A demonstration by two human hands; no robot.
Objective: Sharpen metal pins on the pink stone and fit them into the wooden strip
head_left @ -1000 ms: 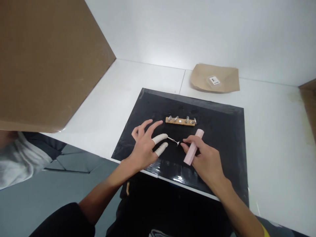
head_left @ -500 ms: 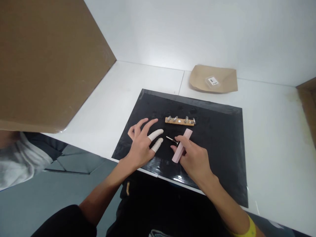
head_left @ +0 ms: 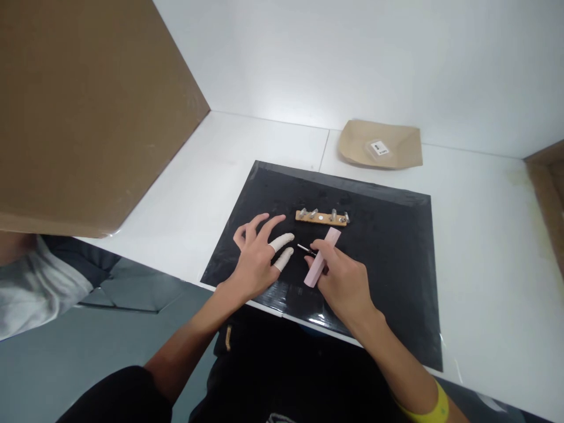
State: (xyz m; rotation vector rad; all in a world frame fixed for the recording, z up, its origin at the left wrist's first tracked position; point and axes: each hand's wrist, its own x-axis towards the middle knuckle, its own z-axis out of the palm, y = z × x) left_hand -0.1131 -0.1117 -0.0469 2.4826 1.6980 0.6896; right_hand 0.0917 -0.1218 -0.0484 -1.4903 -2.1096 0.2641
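Note:
My right hand (head_left: pixel 346 282) is closed around a pale pink bar (head_left: pixel 322 258), which slants up and away across the fingers. From the same grip a thin metal rod (head_left: pixel 303 247) with a dark base points left; how it meets the bar is hidden by the fingers. My left hand (head_left: pixel 258 258) is open just left of the rod, holding nothing, with white finger cots (head_left: pixel 282 241) over the thumb and a finger. Just beyond both hands, a narrow tan strip (head_left: pixel 324 218) carrying several small clear and metallic pieces lies on the black mat (head_left: pixel 383 223).
A brown paper tray (head_left: pixel 405 147) with a small labelled clear packet (head_left: pixel 379 149) in it sits at the back of the white table (head_left: pixel 484 252). A large brown panel (head_left: pixel 88 111) stands on the left. Part of another person's grey clothing (head_left: pixel 35 288) shows beyond it.
My left hand has shifted slightly right. My right hand, with the pink bar, has edged slightly left and up. The tan strip stays on the mat.

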